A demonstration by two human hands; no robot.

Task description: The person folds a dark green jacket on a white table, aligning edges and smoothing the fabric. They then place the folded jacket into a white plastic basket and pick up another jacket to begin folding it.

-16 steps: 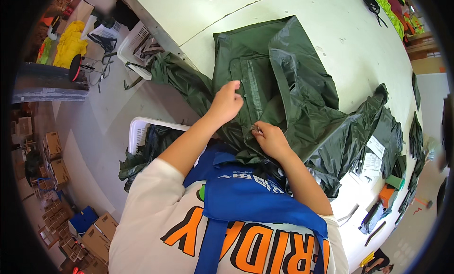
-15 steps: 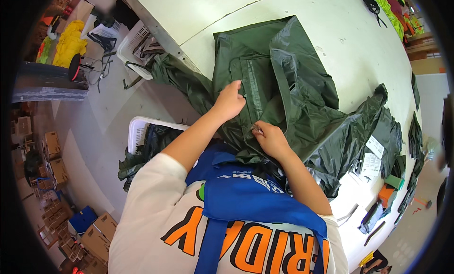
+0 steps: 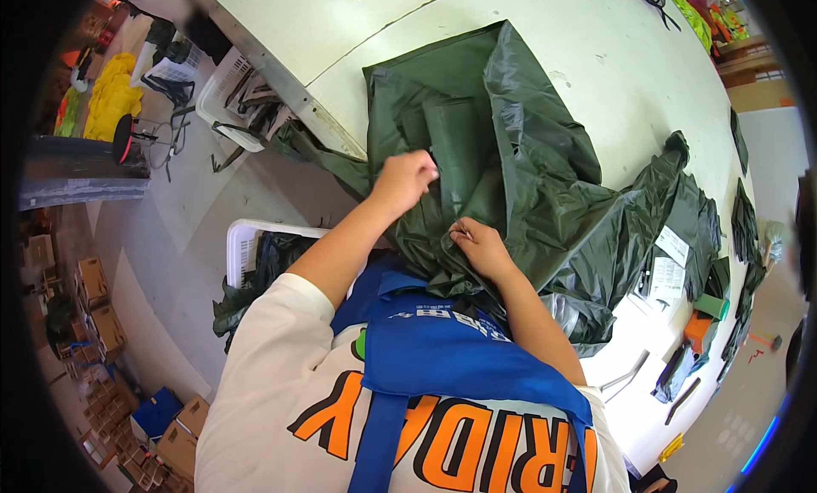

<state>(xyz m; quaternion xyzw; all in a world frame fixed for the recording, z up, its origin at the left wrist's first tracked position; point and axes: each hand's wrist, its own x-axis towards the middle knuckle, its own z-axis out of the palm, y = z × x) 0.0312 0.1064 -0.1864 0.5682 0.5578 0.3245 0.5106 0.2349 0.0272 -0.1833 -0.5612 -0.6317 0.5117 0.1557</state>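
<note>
A dark green waterproof garment, seemingly a jacket, lies spread and crumpled over the table edge nearest me. My left hand is closed at the left side of its front flap, with fingertips pinched on the fabric's edge. Lower and to the right, my right hand is also closed, thumb and forefinger pinched at the lower front of the jacket. A small shiny bit shows at those fingertips, too small to name. One sleeve hangs off the table's left edge; bunched fabric spreads to the right.
The white table reaches away from me. At its left stand a white basket with straps and another white basket with dark fabric. Papers, a green roll and an orange item lie at right.
My left hand has turned and dropped slightly, staying by the flap. The flap has shifted and its pale strip is less exposed. My right hand keeps its pinch, and the whole view has shifted slightly.
</note>
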